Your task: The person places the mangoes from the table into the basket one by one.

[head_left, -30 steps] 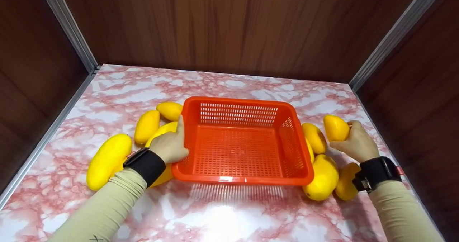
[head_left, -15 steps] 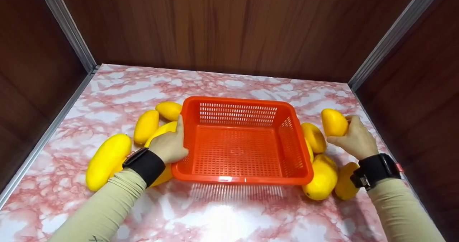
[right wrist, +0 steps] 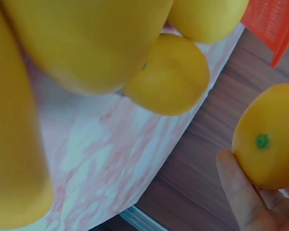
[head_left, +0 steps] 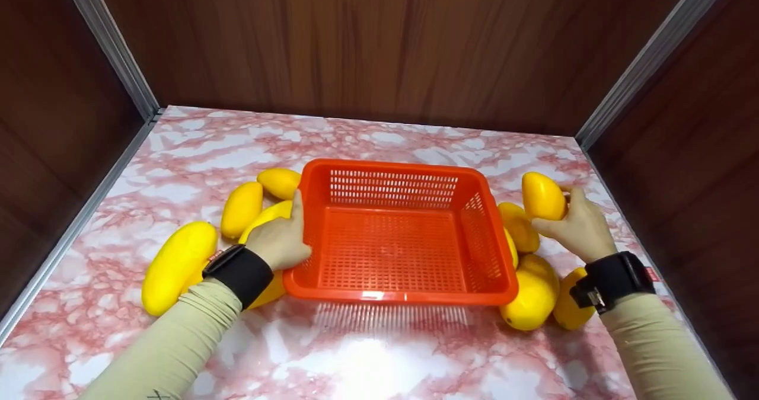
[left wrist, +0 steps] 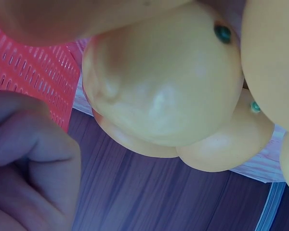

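Note:
At the middle of the table stands a red plastic basket [head_left: 409, 298] with slotted walls and nothing in it. My left hand [head_left: 277, 241] grips its left rim, thumb over the inner side; the fingers beneath are hidden. In the left wrist view, that hand [left wrist: 31, 163] shows curled fingers beside the basket wall [left wrist: 36, 72]. My right hand [head_left: 581, 222] holds a yellow mango [head_left: 542, 196] above the table, right of the basket. The right wrist view shows this mango [right wrist: 272, 137], with its green stem end, resting against the fingers.
Several yellow mangoes [head_left: 181, 268] lie left of the basket, partly under my left forearm. More mangoes [head_left: 531, 293] lie close against its right side. Brown wood panels [head_left: 379, 44] with metal corner strips enclose the marbled pink-and-white table [head_left: 367, 358] at the back and sides.
My right hand has carried the mango a little up and to the left, towards the basket. The left hand and the basket have stayed in place.

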